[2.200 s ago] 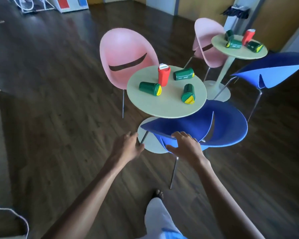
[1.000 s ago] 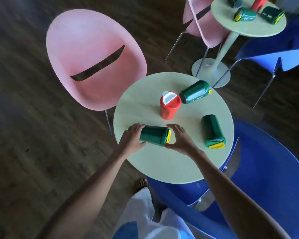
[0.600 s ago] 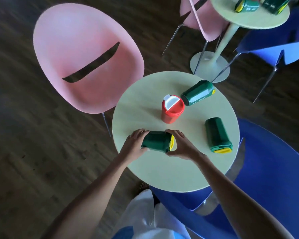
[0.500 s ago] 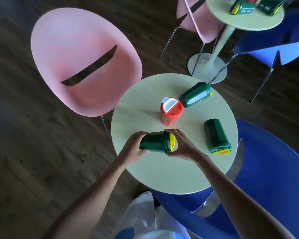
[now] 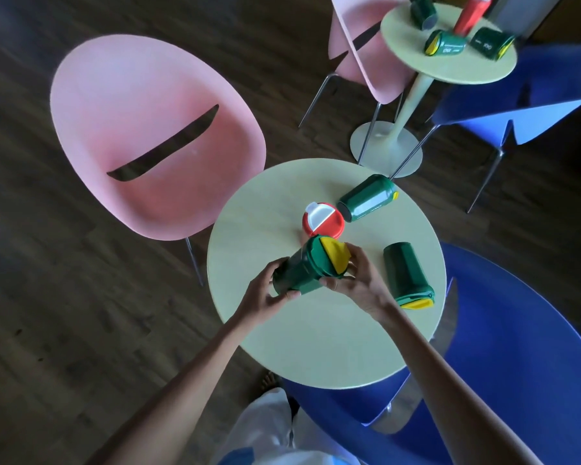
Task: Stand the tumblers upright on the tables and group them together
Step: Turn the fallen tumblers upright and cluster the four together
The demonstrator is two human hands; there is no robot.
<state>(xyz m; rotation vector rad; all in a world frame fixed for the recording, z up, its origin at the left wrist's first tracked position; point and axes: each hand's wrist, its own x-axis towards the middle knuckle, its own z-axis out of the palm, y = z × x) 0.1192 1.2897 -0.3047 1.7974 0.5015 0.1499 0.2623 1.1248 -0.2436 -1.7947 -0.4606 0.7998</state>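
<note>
Both hands I see are on one green tumbler: my left hand curls round its base end and my right hand grips it just under the yellow lid, so it sits tilted, lid end raised towards the camera, over the near round table. I cannot tell whether its base touches the top. That pale table stands on a dark wood floor, with a pink chair on its far left side and a blue chair tucked under its near right edge. A red tumbler stands upright just beyond the held one, white flap on its lid. Two more green tumblers lie on their sides, one past the red one and one to the right of my right hand. All lids are on, so contents stay hidden. That makes four tumblers here: three green, one red. The far table carries another four, somewhat blurred: three green lying down and a red one.
</note>
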